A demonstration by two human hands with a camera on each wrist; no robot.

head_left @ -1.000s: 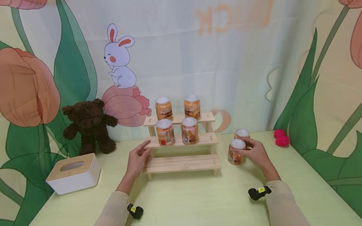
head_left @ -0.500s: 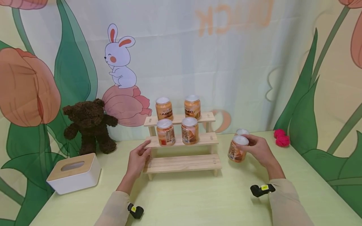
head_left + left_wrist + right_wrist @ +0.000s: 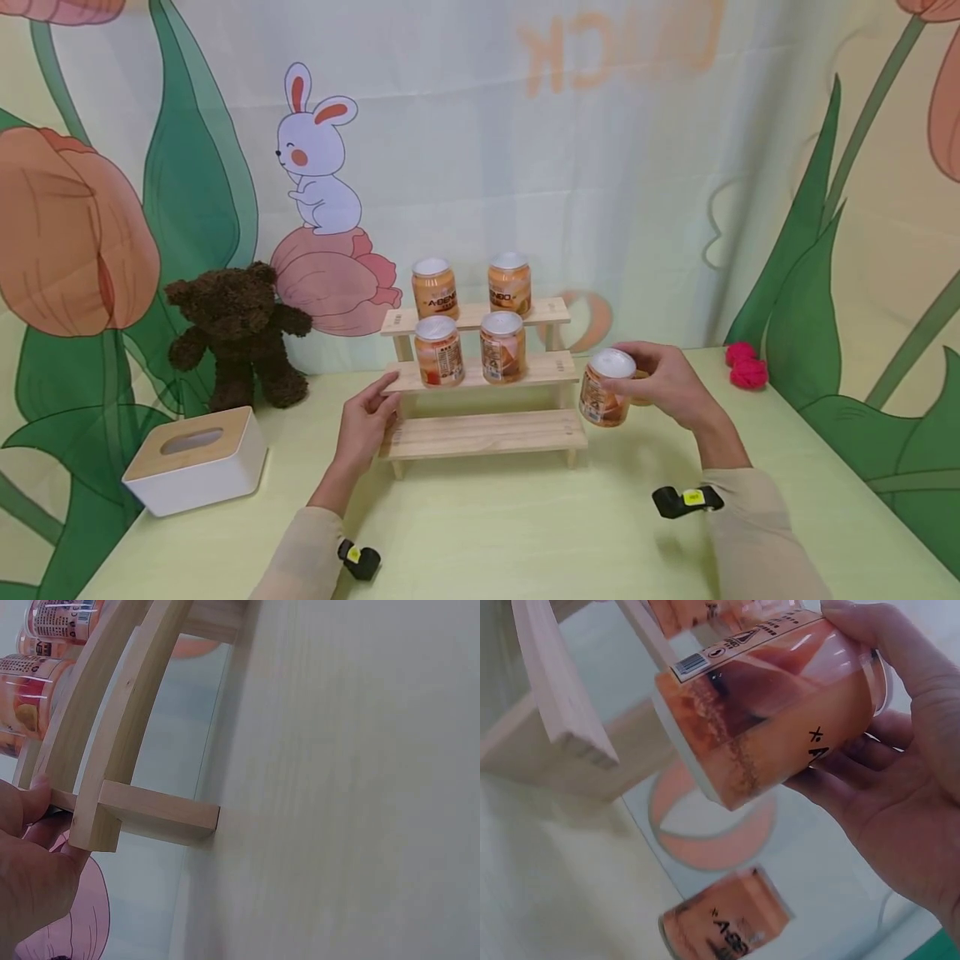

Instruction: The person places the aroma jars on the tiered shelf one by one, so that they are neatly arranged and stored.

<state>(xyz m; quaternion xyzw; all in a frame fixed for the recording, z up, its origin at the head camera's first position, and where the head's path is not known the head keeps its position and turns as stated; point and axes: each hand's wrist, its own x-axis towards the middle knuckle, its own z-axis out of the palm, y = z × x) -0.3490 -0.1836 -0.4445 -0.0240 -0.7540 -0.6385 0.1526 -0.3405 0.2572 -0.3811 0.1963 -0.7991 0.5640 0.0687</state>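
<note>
My right hand (image 3: 667, 387) grips an orange can (image 3: 600, 402) with a silver lid, near its top. The can hangs above the table, just right of the three-tier wooden stand (image 3: 483, 435), slightly tilted. My left hand (image 3: 363, 425) holds the stand's left end, thumb and fingers around its side piece (image 3: 64, 800). Two cans stand on the middle tier, a left can (image 3: 440, 362) and a right can (image 3: 503, 358). On the top tier are another left can (image 3: 435, 292) and right can (image 3: 510, 287). A further can (image 3: 724, 919) stands behind my right hand, mostly hidden in the head view.
At the left are a white tissue box (image 3: 198, 462) with a wooden lid and a dark brown teddy bear (image 3: 236, 333). A pink-red fluffy thing (image 3: 746, 367) lies at the back right. A printed curtain (image 3: 622, 167) hangs behind the table (image 3: 525, 533).
My right hand has lifted the can off the table and carried it left, close to the stand's right end. My left hand has stayed at the stand.
</note>
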